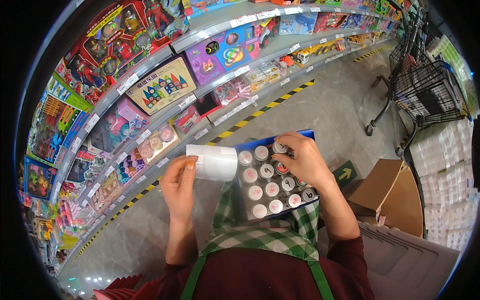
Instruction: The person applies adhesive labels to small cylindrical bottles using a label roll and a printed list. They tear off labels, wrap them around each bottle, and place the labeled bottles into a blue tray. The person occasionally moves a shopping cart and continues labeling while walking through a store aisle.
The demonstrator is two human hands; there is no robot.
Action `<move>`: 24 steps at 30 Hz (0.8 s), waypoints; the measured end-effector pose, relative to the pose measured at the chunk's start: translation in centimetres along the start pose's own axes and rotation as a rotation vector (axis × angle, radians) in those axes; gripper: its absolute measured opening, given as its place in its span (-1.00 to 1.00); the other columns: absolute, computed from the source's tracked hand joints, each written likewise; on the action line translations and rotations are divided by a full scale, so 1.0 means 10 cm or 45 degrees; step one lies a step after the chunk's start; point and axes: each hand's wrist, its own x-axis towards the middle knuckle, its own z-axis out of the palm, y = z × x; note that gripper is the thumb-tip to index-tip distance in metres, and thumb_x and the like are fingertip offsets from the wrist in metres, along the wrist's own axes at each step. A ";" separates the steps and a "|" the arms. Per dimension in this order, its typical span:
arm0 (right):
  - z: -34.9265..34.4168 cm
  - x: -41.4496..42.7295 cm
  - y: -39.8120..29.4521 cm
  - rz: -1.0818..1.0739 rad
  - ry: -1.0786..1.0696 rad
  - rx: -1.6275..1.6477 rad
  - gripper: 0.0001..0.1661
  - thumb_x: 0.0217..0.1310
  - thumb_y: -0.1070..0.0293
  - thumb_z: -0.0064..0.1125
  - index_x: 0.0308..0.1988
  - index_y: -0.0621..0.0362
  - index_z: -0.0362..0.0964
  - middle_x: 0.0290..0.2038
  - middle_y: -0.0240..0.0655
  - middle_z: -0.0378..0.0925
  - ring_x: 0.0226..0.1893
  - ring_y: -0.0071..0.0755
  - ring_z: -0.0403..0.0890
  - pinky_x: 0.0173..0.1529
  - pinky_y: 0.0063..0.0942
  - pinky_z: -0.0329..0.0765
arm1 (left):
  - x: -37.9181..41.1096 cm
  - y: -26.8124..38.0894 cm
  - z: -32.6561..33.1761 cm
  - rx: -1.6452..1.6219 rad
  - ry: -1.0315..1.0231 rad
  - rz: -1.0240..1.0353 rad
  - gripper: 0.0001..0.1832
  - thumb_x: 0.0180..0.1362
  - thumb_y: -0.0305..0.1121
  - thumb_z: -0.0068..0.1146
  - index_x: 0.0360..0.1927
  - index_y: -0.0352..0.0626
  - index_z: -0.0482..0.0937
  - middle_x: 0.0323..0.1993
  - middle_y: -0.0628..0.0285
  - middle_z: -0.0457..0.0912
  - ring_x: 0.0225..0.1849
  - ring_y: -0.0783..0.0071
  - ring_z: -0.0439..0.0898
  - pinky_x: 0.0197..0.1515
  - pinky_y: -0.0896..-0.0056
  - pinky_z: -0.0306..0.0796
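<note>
My left hand (180,183) holds a white paper label strip (215,165), its thumb and fingers pinching the left end. The strip curls to the right, close to a shallow blue box (243,210) in front of my lap. Rows of small clear jars with white lids stand in the box; the lids bear handwritten marks. The thumb and fingers of my right hand (300,153) are around a white-lidded jar (279,147) at the box's far right part. That hand hides some of the other lids. A green checked apron (262,240) lies under the box.
Curved shelves (210,33) of boxed toys run along the left and far side. A black wire shopping cart (427,90) stands at upper right. At right are an opened cardboard box (397,202), a grey plastic surface (408,255) and stacked white packs (442,172).
</note>
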 end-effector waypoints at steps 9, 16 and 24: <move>-0.09 0.04 -0.05 -0.052 -0.064 -0.362 -0.67 -0.23 0.56 0.38 -0.30 0.36 0.55 -0.23 -0.10 0.61 -0.19 -0.08 0.54 -0.08 -0.30 0.48 | -0.01 0.02 0.01 -0.046 -0.021 -0.005 -0.84 0.26 -0.50 0.07 -0.16 -0.37 0.60 -0.16 0.22 0.57 -0.18 0.60 0.49 -0.11 0.61 0.35; -0.18 -0.01 0.02 -0.082 -0.052 -0.273 -0.68 -0.28 0.60 0.35 -0.33 0.36 0.56 -0.21 -0.16 0.62 -0.21 -0.07 0.52 -0.05 -0.29 0.48 | -0.02 -0.03 0.00 -0.060 -0.034 -0.027 -0.83 0.27 -0.49 0.07 -0.15 -0.37 0.59 -0.15 0.21 0.57 -0.18 0.60 0.49 -0.10 0.61 0.34; 0.05 0.07 0.01 -0.144 -0.162 -0.447 -0.81 -0.24 0.51 0.29 -0.44 0.26 0.57 -0.32 -0.24 0.60 -0.21 -0.07 0.52 -0.08 -0.25 0.46 | -0.02 0.02 0.05 -0.060 -0.056 -0.024 -0.82 0.27 -0.47 0.07 -0.14 -0.37 0.59 -0.15 0.22 0.57 -0.18 0.61 0.48 -0.09 0.60 0.33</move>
